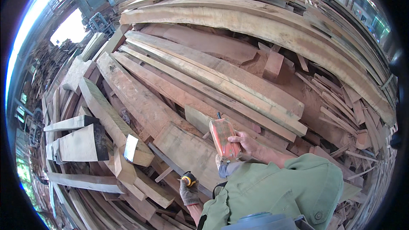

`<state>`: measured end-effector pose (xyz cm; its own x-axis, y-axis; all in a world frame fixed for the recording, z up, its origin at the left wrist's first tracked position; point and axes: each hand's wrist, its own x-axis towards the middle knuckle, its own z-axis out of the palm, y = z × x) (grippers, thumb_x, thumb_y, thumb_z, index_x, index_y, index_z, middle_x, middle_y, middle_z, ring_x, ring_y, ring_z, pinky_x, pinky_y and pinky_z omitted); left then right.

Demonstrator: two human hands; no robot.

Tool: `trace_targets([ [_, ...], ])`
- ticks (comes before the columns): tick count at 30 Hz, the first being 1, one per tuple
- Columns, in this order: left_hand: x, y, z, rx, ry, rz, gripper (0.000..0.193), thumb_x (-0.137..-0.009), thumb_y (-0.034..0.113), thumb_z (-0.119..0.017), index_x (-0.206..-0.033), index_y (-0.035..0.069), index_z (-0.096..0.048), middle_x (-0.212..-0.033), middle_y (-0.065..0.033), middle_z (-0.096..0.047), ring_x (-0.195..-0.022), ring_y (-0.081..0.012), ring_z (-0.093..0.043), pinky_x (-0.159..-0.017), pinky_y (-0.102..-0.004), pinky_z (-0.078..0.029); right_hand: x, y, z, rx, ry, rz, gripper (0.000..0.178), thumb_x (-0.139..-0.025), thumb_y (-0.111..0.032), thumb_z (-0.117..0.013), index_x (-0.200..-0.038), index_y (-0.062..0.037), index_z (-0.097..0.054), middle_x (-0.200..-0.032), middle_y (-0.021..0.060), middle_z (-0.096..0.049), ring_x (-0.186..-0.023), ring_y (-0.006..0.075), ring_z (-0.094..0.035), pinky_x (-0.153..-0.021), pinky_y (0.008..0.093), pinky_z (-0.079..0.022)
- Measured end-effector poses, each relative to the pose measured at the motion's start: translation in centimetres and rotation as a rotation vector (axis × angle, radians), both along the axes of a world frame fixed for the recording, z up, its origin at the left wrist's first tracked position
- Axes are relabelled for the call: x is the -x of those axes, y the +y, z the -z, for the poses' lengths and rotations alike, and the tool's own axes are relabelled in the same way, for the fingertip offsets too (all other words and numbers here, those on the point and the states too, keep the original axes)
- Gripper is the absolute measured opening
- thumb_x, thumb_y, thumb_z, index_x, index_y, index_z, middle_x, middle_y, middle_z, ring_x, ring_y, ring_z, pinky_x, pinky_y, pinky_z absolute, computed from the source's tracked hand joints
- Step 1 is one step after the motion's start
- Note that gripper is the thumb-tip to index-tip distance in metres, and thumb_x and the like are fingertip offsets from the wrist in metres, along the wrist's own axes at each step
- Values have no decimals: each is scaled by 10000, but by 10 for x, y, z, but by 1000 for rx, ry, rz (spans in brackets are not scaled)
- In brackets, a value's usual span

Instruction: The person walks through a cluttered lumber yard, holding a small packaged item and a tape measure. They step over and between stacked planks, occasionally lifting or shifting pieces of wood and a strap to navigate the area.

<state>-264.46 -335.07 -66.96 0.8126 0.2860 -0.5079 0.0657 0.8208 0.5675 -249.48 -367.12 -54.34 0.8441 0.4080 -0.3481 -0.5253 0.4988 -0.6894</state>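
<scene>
Green shirt cloth (281,187), mine, fills the lower middle of the frame. Left of it, white paper (131,147) lies on a timber beam (104,113). My gloved left hand (188,194), lower centre, is closed around a yellow-and-black tape measure (188,179). At centre, my bare right hand (247,143) clasps a red rectangular pad (223,138), thumb on top.

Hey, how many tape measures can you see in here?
1. The black and yellow tape measure is in your gloved left hand, low in the picture, just left of centre. Others could be hidden among the piled timber.
</scene>
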Motion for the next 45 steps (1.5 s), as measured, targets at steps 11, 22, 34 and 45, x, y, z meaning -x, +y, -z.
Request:
trace_targets([
  [11, -110, 22, -16, 88, 82, 76, 365, -959, 353, -618, -1167, 53, -606, -1026, -114, -689, -879, -262, -668, -747, -435, -565, -102, 21, -2, -75, 19, 63, 493, -900, -130, -635, -1335, 29, -466, -1213, 95, -598, -1068, 178, -625, -957, 357, -526],
  [22, -158, 23, -38, -56, 161, 87, 344, -957, 268, -611, -1221, 47, -613, -1098, -89, -663, -934, -219, -664, -750, -415, -581, -132, 10, 53, -67, 139, 65, 521, -865, -196, -682, -1297, 27, -494, -1157, 108, -630, -1034, 236, -653, -915, 390, -555],
  [34, -161, 39, -30, -71, 324, -163, 241, -936, 246, -665, -1088, 58, -668, -971, -74, -693, -830, -195, -691, -663, -363, -604, -171, 15, 60, 54, 110, -7, 356, -928, -169, -604, -1200, 57, -559, -1086, 143, -670, -923, 236, -695, -828, 383, -593],
  [45, -268, 260, 68, -269, 458, -391, 193, -931, 271, -674, -1010, 95, -663, -863, -39, -689, -680, -156, -673, -571, -331, -575, -238, 157, 48, 181, 208, -134, 427, -919, -210, -622, -1224, 70, -517, -1073, 156, -662, -898, 241, -701, -772, 393, -610],
])
